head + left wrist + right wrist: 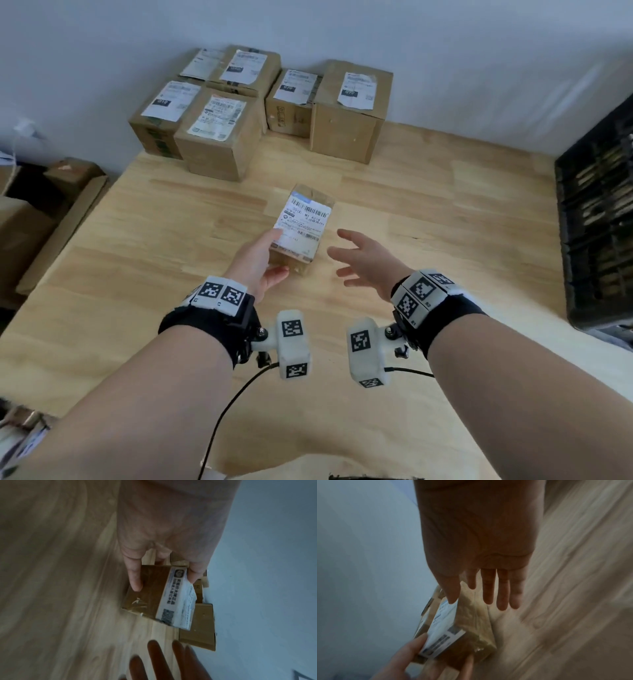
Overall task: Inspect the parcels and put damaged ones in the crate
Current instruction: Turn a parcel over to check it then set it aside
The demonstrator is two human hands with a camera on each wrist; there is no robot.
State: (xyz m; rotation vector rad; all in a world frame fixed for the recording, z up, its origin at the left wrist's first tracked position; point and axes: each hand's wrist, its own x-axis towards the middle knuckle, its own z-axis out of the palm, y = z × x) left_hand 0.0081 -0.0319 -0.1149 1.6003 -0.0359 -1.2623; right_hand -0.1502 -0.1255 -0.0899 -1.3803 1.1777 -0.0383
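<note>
1. head view: a small parcel [301,226] with a white label [303,219] on top is near the middle of the wooden table [445,212]. whether its base rests on the wood or is lifted cannot be told here. the left hand [260,262] holds its near left corner, thumb low on the front face and a finger along the label's edge.
2. the right hand [366,262] hovers just right of the parcel, fingers spread and relaxed, holding nothing and clear of the box.
3. only this view shows the rest: six boxes [260,102] grouped at the far edge against the wall [445,41], each with a label, and a dark crate [599,219] at the right edge of the table, well apart from the parcel. more cardboard [51,212] sits off the table to the left.
4. left wrist view: shows the grip closer. the left hand [171,527] pinches the parcel [149,592], thumb on the brown taped side, a finger on the labelled face. scuffed tape shows near one corner. the right hand's fingers [154,655] enter at the bottom, dark and not touching.
5. right wrist view: the right hand [479,540] is seen palm-side, fingers straight and slightly apart above the parcel [471,622]. it alone shows the parcel's crinkled taped side. the left hand [412,660] grips the near corner at the bottom. the picture is blurred.
</note>
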